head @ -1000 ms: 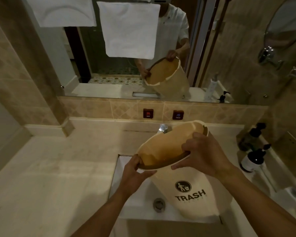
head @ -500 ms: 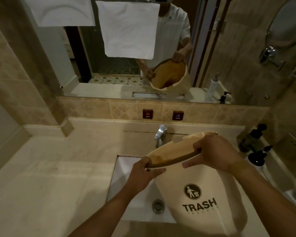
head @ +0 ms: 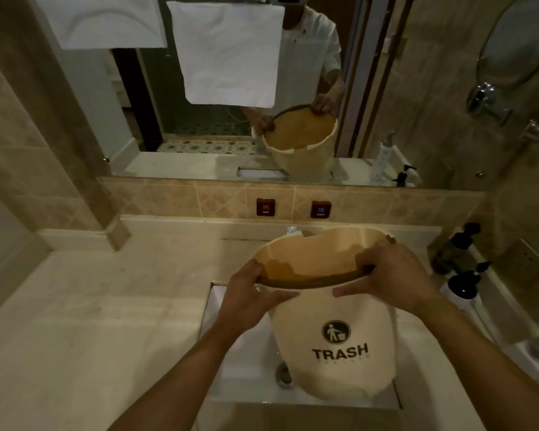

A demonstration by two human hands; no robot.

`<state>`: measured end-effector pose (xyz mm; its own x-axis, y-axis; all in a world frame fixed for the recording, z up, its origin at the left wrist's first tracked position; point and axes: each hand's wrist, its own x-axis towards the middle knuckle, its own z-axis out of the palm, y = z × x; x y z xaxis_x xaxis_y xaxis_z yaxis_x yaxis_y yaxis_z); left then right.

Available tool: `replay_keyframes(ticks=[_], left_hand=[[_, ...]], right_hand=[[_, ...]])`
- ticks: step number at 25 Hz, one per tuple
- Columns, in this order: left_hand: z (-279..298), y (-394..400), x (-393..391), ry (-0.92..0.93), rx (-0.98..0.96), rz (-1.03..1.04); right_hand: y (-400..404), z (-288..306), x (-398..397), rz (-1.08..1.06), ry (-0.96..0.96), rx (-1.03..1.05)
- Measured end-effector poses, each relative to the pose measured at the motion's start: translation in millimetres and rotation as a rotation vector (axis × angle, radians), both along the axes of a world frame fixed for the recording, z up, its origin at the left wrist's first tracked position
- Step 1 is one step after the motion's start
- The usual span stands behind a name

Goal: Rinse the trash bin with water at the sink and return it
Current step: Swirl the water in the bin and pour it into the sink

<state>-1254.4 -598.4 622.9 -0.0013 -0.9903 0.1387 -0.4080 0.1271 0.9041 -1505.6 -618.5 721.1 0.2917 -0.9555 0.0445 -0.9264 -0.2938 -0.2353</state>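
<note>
Seen from the head camera, a cream trash bin (head: 333, 343) marked "TRASH" is held over the white sink (head: 240, 362), its top hiding most of the faucet (head: 294, 230), with two dark pump bottles (head: 462, 275) right of the sink and hot and cold buttons (head: 293, 208) on the tiled wall behind it. Bare countertop (head: 106, 306) spreads left of the sink, and the bin's base hangs low in the basin near the drain (head: 283, 373). The bin stands roughly upright, mouth tipped away toward the mirror (head: 231, 88), the left hand (head: 252, 293) and right hand (head: 392, 278) each gripping its rim.
</note>
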Motion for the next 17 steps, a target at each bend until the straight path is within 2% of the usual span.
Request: replay_keyframes(ticks=[4,6,8,13,15,17], left_hand=[[-21.3,12.3,-4.5,0.009,-0.04,-0.004],[-24.6,12.6,10.9,0.041,-0.037,0.042],[-23.3,11.0,23.5,0.081,-0.038,0.061],[-25.0,14.6,4.5,0.101,-0.094,0.029],[-20.8,18.4,4.9,0.062,-0.143,0.013],[-9.1,14.3,15.3,-0.066,-0.176,-0.005]], right_hand=[[7.3,-8.8,-0.8,0.023,0.008,0.02],[7.1,-6.1,12.5,0.087,-0.07,0.007],[2.3,-8.5,23.4,0.128,-0.262,0.031],[1.9,-10.3,11.1,0.095,-0.042,0.053],[4.7,-19.2,2.1,0.073,-0.054,0.051],[11.1,-32.3,-0.6,0.066,-0.101,0.083]])
